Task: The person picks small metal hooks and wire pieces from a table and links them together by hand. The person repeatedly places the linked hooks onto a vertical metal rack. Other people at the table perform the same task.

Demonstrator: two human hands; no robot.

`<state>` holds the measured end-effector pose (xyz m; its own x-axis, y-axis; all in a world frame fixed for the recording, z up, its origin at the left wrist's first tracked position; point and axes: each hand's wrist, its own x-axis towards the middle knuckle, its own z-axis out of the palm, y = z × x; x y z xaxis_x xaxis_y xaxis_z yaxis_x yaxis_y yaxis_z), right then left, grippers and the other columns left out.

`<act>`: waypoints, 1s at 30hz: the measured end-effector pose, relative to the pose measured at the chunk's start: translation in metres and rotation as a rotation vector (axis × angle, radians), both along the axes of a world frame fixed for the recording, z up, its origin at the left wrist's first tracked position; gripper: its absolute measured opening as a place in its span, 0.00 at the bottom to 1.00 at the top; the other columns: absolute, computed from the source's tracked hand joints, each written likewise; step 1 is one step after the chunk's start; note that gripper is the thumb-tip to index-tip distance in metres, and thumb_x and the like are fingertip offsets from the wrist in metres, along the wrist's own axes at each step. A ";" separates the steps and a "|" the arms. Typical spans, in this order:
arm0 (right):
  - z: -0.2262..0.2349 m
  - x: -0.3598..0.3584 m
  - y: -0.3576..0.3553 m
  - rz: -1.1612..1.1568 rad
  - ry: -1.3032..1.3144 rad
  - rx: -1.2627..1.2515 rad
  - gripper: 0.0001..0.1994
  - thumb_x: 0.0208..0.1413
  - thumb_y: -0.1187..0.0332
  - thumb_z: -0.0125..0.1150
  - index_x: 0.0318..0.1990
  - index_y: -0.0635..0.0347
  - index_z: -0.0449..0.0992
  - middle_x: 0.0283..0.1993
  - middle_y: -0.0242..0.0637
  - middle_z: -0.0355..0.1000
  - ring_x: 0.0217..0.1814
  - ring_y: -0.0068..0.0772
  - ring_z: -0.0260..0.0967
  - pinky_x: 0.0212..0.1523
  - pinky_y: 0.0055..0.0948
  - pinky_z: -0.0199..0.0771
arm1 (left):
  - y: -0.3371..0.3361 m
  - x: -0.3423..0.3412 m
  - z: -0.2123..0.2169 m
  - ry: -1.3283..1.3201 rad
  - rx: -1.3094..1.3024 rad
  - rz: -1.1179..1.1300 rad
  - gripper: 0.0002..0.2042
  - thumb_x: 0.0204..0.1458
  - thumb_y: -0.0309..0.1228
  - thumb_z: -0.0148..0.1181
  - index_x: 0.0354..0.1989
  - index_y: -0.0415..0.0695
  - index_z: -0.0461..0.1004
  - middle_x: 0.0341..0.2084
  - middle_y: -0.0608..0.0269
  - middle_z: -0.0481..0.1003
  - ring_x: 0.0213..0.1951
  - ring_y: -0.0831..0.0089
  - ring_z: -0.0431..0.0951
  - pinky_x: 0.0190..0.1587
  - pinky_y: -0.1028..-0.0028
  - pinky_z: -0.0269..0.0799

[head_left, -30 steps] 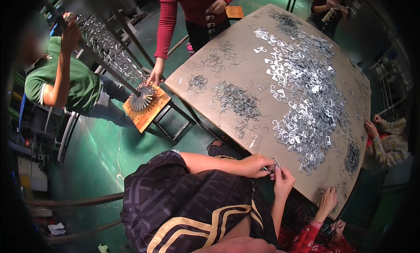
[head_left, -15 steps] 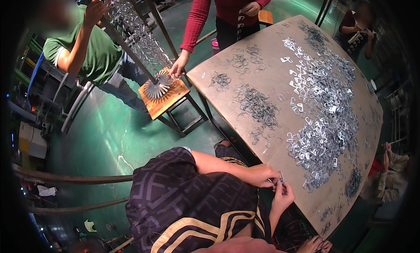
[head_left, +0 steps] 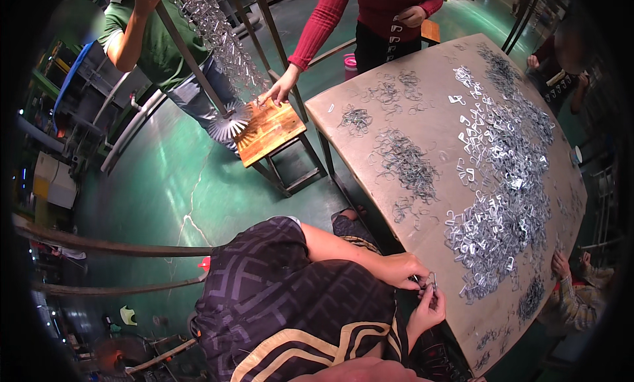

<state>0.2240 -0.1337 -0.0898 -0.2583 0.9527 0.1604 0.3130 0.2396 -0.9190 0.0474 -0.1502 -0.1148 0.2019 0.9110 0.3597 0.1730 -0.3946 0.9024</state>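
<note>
At the near edge of the table, my left hand (head_left: 403, 271) and my right hand (head_left: 428, 309) meet, both with pinched fingers. Between their fingertips is a small silver metal hook (head_left: 432, 280); finer parts at the fingertips are too small to make out. Just beyond my hands lies a large heap of shiny metal hooks (head_left: 498, 227). Several looser clusters of thin wire clips (head_left: 406, 165) lie left of that heap, and a dark cluster (head_left: 530, 299) lies at its near right.
Across the brown table (head_left: 456, 322), a person in red (head_left: 389, 25) touches a wooden stool (head_left: 281, 125). A person in green (head_left: 165, 58) holds a rod with a finned metal disc (head_left: 231, 121) and hanging hooks. Other people stand along the right side.
The view has shifted, moving the scene rightward. The finned disc has moved left to the stool's edge. A person's hand at the right now touches the table. My hands keep their pinch.
</note>
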 end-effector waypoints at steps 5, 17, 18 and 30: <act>0.002 0.005 0.000 0.014 -0.066 0.086 0.06 0.57 0.75 0.58 0.37 0.71 0.74 0.31 0.36 0.72 0.27 0.21 0.70 0.27 0.19 0.71 | 0.001 -0.003 0.001 -0.027 0.014 -0.014 0.07 0.43 0.24 0.63 0.31 0.39 0.74 0.27 0.58 0.76 0.34 0.58 0.77 0.38 0.66 0.72; 0.016 0.003 -0.002 -0.058 -0.056 0.183 0.05 0.47 0.82 0.63 0.33 0.70 0.77 0.28 0.41 0.73 0.25 0.29 0.71 0.28 0.24 0.71 | 0.040 -0.081 -0.011 0.368 -0.045 0.417 0.05 0.44 0.26 0.64 0.30 0.41 0.79 0.30 0.56 0.77 0.35 0.60 0.78 0.36 0.66 0.74; 0.015 0.004 -0.003 -0.062 -0.057 0.182 0.05 0.47 0.81 0.63 0.33 0.69 0.77 0.27 0.40 0.73 0.25 0.28 0.70 0.27 0.23 0.70 | 0.049 -0.087 -0.013 0.428 -0.011 0.470 0.05 0.44 0.26 0.64 0.29 0.41 0.79 0.29 0.56 0.77 0.35 0.59 0.77 0.36 0.65 0.73; 0.018 0.008 -0.012 -0.093 -0.042 0.163 0.04 0.48 0.81 0.63 0.33 0.69 0.77 0.27 0.40 0.73 0.25 0.27 0.72 0.29 0.22 0.71 | 0.139 -0.103 -0.028 1.175 0.146 0.417 0.07 0.41 0.26 0.53 0.21 0.39 0.77 0.26 0.56 0.74 0.35 0.59 0.75 0.37 0.64 0.74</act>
<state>0.2316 -0.1453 -0.0714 -0.1801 0.9348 0.3060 0.3776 0.3530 -0.8561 -0.0551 -0.0116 -0.1428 0.1749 0.9494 0.2608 0.9773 -0.1996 0.0716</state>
